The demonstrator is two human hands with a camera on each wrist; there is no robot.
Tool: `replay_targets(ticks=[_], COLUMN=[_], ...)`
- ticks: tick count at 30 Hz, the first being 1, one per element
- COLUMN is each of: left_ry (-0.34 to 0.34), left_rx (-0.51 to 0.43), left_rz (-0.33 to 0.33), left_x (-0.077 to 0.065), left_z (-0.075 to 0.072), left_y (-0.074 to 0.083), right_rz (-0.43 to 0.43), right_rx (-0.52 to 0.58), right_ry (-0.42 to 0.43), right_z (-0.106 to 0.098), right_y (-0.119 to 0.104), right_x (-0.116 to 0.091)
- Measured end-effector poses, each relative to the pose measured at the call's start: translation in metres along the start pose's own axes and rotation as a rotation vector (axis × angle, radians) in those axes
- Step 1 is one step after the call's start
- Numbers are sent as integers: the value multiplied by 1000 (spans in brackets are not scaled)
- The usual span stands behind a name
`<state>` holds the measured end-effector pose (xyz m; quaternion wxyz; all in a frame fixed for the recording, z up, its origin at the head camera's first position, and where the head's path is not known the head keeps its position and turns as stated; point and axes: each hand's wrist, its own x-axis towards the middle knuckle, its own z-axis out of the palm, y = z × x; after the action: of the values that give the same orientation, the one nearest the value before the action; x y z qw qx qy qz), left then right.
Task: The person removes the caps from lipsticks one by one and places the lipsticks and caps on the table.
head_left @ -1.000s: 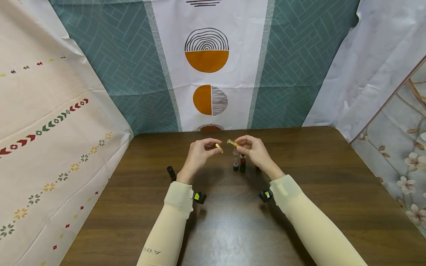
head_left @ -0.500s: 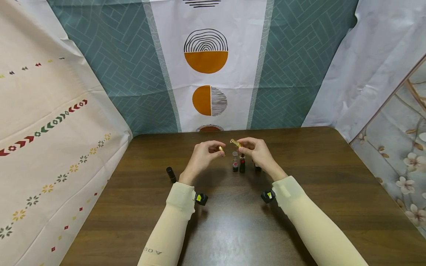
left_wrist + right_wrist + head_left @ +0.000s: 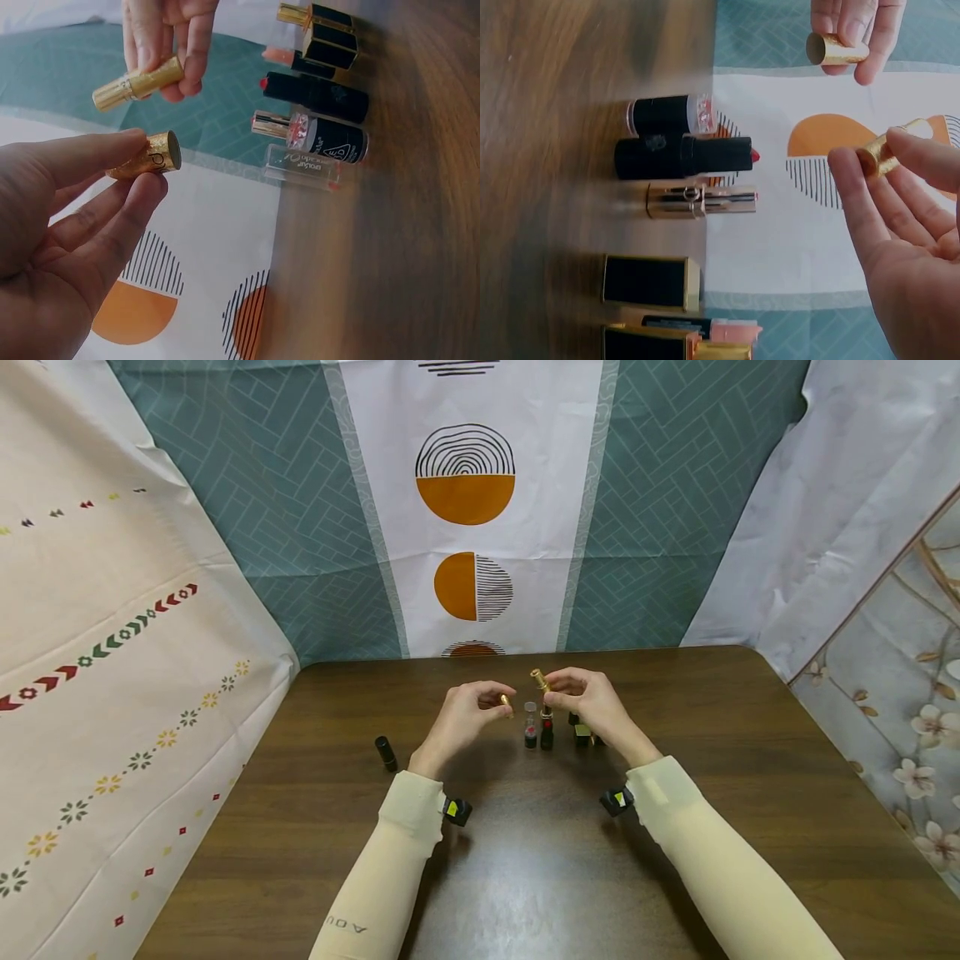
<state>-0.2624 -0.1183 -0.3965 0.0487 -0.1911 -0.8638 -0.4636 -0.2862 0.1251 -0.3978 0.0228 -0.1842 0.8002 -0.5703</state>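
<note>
My left hand (image 3: pixel 467 720) pinches a short gold lipstick cap (image 3: pixel 163 152) between thumb and fingers, its hollow end showing in both wrist views. Across a small gap, my right hand (image 3: pixel 588 700) holds a slim gold lipstick tube (image 3: pixel 540 680), tilted with its upper end leaning left. Cap and tube are apart, both in the air above the table. Just below the hands stand a lipstick with a clear part (image 3: pixel 530 727) and a black lipstick (image 3: pixel 319 97) with a red tip. The right wrist view also shows a rose-gold lipstick (image 3: pixel 697 200).
Black-and-gold square lipstick pieces (image 3: pixel 649 281) and a pink-tipped tube (image 3: pixel 735 331) stand under the right hand. A black cylinder (image 3: pixel 386 753) is on the brown table (image 3: pixel 517 877), left of the left forearm. A patterned curtain (image 3: pixel 465 593) hangs behind the table's far edge.
Both hands have drifted right, each keeping its gold piece. The right hand's tube has turned more upright. The square black-and-gold pieces beneath the right hand have come into fuller view.
</note>
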Motion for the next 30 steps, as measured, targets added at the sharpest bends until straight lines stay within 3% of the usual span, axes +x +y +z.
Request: replay_targets(ticks=[11,21,30], left_ry=[-50,-115,-201], left_rx=[12,14,42], left_rz=[14,1,-2], left_x=[2,-1,-5], left_z=[8,14,21], left_y=[4,9,5], right_rz=[29,-7,13], right_rx=[35,-59,-91], right_ry=[-55,-174,-312], right_z=[-9,-18,-22], right_y=[4,11,16], right_x=[-5,-11,-15])
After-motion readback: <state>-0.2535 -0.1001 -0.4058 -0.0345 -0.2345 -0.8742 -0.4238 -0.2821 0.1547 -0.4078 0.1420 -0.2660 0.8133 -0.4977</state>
